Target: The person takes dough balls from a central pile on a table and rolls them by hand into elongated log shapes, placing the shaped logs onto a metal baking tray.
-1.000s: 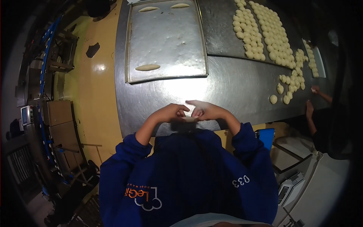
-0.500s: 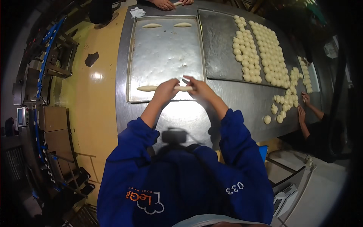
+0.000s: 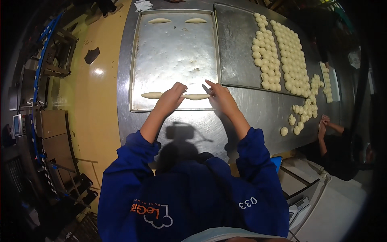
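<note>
A spindle-shaped dough piece (image 3: pixel 196 97) lies across the near end of the metal tray (image 3: pixel 134 60). My left hand (image 3: pixel 171 98) is at its left end, thumb close to the dough and fingers loosely bent above. At the right end, my right hand (image 3: pixel 222 97) has its index finger stretched out and its thumb side by the tip; exact contact is hard to make out. Both hands look unclasped. Another dough spindle (image 3: pixel 150 95) lies to the left, its right end hidden by my left hand. Two more, a left spindle (image 3: pixel 159 20) and a right spindle (image 3: pixel 196 20), rest at the tray's far end.
Right of the tray, a dark sheet (image 3: pixel 236 48) bears rows of round dough balls (image 3: pixel 291 56). Looser balls (image 3: pixel 306 111) lie on the steel table (image 3: pixel 250 109), near another person's hands (image 3: pixel 323 126). A crumpled white cloth (image 3: pixel 143 5) sits at the far left corner.
My hands have moved apart, uncovering more of the dough piece between them. The other person's hands at the far edge have mostly left the view; those at the right have come together.
</note>
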`<state>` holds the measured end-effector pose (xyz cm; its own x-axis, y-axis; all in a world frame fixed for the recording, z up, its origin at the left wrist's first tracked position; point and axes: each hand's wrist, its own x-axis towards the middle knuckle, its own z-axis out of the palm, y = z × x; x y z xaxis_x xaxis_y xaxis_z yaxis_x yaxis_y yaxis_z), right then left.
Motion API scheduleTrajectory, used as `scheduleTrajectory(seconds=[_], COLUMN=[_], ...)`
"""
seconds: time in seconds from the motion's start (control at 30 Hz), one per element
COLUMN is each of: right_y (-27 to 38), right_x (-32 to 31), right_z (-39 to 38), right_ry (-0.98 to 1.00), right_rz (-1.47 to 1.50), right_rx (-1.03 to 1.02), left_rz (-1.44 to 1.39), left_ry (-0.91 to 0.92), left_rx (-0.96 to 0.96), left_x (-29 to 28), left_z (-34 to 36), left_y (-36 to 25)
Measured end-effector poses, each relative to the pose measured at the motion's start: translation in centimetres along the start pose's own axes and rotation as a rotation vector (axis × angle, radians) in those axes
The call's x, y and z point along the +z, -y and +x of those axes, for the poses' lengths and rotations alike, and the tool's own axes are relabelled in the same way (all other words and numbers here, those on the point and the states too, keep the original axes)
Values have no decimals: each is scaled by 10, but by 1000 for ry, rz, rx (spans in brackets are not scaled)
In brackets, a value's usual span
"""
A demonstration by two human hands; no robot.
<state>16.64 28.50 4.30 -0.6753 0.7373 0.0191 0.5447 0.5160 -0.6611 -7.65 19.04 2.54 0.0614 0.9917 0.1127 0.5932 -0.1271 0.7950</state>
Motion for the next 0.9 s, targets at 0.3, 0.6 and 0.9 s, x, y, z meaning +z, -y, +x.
scheduleTrajectory(seconds=[0.3, 0.6, 0.9], right_y=[-12, -16, 23], right_x=[14, 11, 30], right_z=[-16, -23, -137], right_ry=[-131, -208, -564], right_rz=[-415, -455, -256], right_rx=[-18, 119, 274], left_rz=[225, 439, 360], left_ry=[52, -16, -265], left_rx=[86, 65, -52], left_x=[-7, 3, 2], left_z=[-8, -6, -89], left_y=[8, 12, -47])
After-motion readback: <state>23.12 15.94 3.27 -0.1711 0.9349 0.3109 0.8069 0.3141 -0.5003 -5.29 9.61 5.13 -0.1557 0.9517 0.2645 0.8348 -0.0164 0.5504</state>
